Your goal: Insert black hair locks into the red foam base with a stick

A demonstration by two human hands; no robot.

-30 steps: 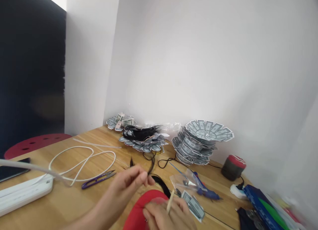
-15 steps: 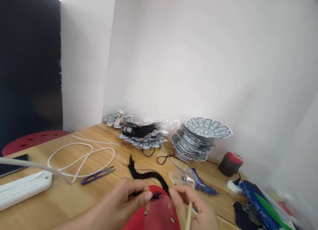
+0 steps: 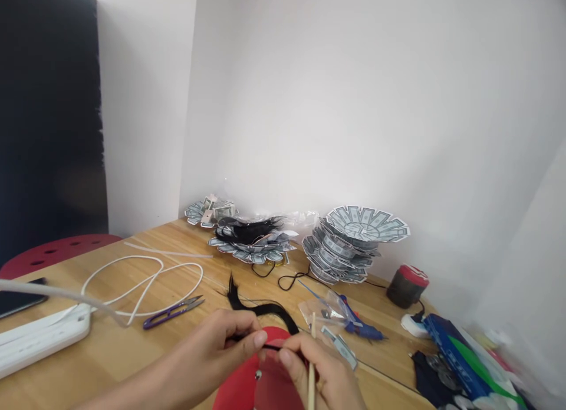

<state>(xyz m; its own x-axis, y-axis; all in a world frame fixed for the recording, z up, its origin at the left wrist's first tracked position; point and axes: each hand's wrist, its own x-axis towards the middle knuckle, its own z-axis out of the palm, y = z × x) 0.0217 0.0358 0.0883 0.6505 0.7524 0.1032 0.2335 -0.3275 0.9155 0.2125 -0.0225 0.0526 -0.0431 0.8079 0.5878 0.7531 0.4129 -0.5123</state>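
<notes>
My left hand point(image 3: 221, 351) pinches one end of a thin black strand point(image 3: 272, 347), which looks like hair. At its other end my right hand point(image 3: 322, 366) pinches it too, so the strand runs straight between my fingertips. A pale slender stick point(image 3: 312, 369) stands upright between the fingers of my right hand. Below both hands is a rounded red object point(image 3: 234, 386) with small metal studs, partly hidden by my hands. A wavy lock of black hair point(image 3: 269, 309) lies on the table just beyond it. Purple thread snips point(image 3: 172, 312) rest to the left.
Paper bowls point(image 3: 367, 224) printed like banknotes are stacked at the back, with black hair point(image 3: 250, 230) on others. A blue glue gun point(image 3: 365, 330) and clear bag point(image 3: 325, 310) lie right. A white cable point(image 3: 145, 259) and power strip point(image 3: 48, 342) occupy the left.
My right hand has moved left to my left hand, and the black strand is now pulled straight between them. A printed banknote piece shows beside my right hand. The view has shifted slightly.
</notes>
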